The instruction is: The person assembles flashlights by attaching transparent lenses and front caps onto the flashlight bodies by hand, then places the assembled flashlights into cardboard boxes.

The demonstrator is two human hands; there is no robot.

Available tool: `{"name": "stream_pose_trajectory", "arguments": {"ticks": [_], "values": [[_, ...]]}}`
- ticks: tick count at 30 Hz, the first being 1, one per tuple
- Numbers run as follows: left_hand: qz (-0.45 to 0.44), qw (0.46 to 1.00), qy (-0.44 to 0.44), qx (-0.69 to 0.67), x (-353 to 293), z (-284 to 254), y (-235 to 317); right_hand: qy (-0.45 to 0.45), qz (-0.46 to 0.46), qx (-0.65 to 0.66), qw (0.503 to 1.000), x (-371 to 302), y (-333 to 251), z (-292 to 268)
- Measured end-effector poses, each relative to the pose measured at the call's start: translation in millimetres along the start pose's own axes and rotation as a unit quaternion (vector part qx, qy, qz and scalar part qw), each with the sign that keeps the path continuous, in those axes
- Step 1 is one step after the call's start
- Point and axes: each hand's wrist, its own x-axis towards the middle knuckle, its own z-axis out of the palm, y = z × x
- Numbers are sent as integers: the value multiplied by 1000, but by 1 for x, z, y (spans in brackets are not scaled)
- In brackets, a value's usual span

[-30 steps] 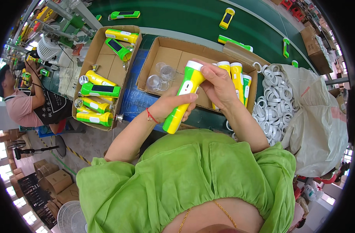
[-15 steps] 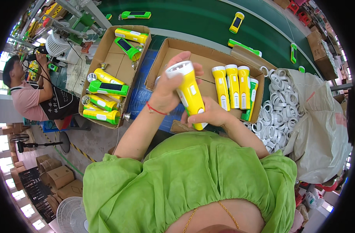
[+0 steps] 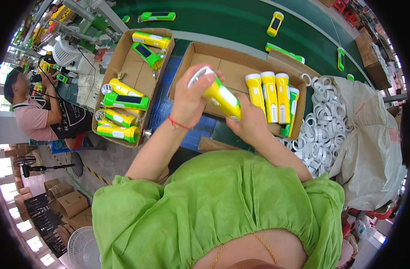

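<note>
Both hands hold one yellow flashlight (image 3: 224,99) tilted above the near edge of a cardboard tray (image 3: 223,51). My left hand (image 3: 192,96) is wrapped round its white-rimmed head, with the thumb pressed on the rim. My right hand (image 3: 250,117) grips the lower end of the body; part of that end is hidden by the fingers. Inside the tray's right part, several finished-looking flashlights (image 3: 270,98) with white heads lie side by side, one of them green. They are just beyond my right hand.
At left, a second cardboard tray (image 3: 132,33) holds several flashlights without white rings. White plastic rings (image 3: 324,112) are heaped at right beside a pale sack (image 3: 371,143). Behind, a green conveyor belt (image 3: 223,20) carries more flashlights. A co-worker (image 3: 37,103) sits at far left.
The flashlight has tipped over more to the side, its head turned up toward the left. My left thumb has moved onto the rim, and my right hand has risen slightly.
</note>
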Motion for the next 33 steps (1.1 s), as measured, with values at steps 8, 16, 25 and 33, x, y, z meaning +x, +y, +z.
{"name": "stream_pose_trajectory", "arguments": {"ticks": [8, 16, 25, 33], "values": [[3, 989, -121, 83, -3, 0, 13, -162, 8, 312, 936, -4, -7, -20], [91, 966, -184, 158, -16, 27, 23, -249, -11, 365, 897, 20, 17, -7], [310, 823, -71, 471, -23, 33, 2, -80, -53, 332, 939, 18, 15, -6], [246, 868, -90, 422, -29, 36, 7, -72, -81, 324, 940, 17, 5, -17]]}}
